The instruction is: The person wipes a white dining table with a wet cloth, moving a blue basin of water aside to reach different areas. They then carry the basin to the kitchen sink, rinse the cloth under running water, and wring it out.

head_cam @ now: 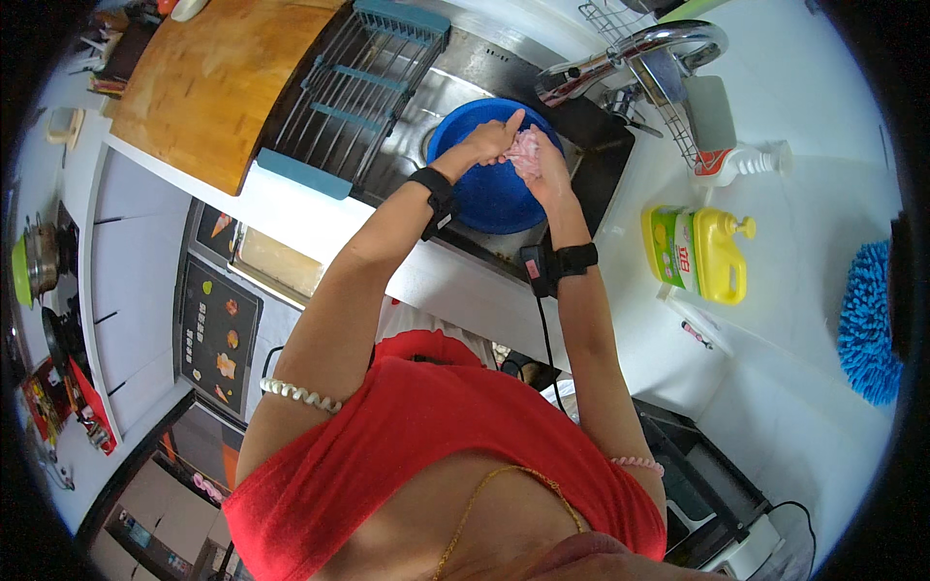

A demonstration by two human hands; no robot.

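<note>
Both of my hands meet over a blue plastic basin (501, 207) that sits in the stainless steel sink (476, 54). Between them is a crumpled, wet-looking pink cloth (524, 151). My right hand (550, 174) is closed around the cloth from the right side. From the left, my left hand (494, 139) grips the cloth's edge, its thumb pointing up and away. Parts of the cloth are hidden behind my fingers. The chrome faucet (574, 76) reaches in above the basin, just beyond my hands.
A metal dish rack (356, 94) spans the sink's left part, beside a wooden cutting board (218, 80). A yellow detergent bottle (697, 250) lies to the right on the white counter (617, 218). A wire caddy (668, 109) hangs by the faucet. A black cable (545, 341) trails from my right wrist.
</note>
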